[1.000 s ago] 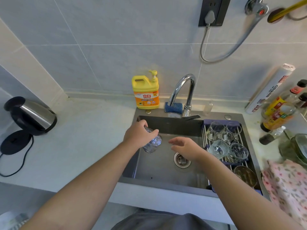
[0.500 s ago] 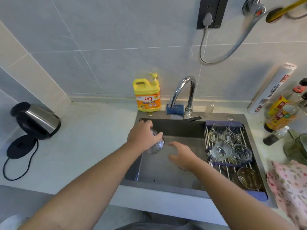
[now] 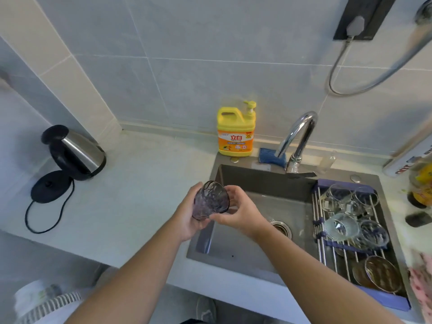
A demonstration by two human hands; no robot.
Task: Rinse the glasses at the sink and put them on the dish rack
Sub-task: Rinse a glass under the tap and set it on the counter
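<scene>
A dark textured glass [image 3: 211, 200] is tilted over the left edge of the grey sink [image 3: 261, 181]. My left hand [image 3: 187, 218] cups it from the left and below. My right hand [image 3: 240, 211] grips its right side, thumb and fingers curled round it. The chrome tap [image 3: 298, 136] stands behind the sink; no water shows from it. A wire dish rack [image 3: 327, 249] spans the sink's right part and carries several clear glasses [image 3: 341, 226] and an amber glass [image 3: 383, 273].
A yellow detergent bottle [image 3: 236, 132] and blue sponge [image 3: 272, 156] stand behind the sink. A steel kettle [image 3: 77, 152] lies off its black base [image 3: 50, 186] on the left counter. Bottles [image 3: 420, 183] and a floral cloth [image 3: 423, 279] crowd the right edge. The drain [image 3: 281, 226] sits mid-basin.
My left hand lifted the glass out toward the sink's left edge, and my right hand, which hovered open over the drain, came over and took hold of it too.
</scene>
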